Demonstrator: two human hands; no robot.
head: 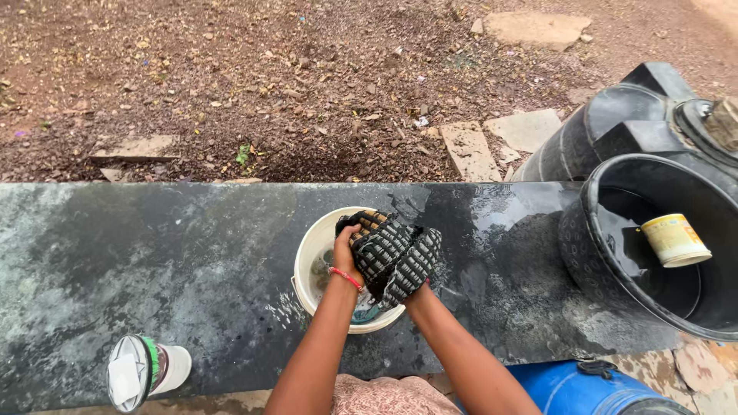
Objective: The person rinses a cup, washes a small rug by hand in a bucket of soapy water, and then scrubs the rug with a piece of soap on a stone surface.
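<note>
Left hand point(347, 250), right hand point(419, 286) apparently grip checkered cloth point(392, 257) over white bucket point(319, 253).

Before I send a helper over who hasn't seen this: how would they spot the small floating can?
Start at the dark wet slab and go to its right end, where a big black tub holds water. The can floats there on its side, pale yellow and cylindrical, the only light thing inside.
</note>
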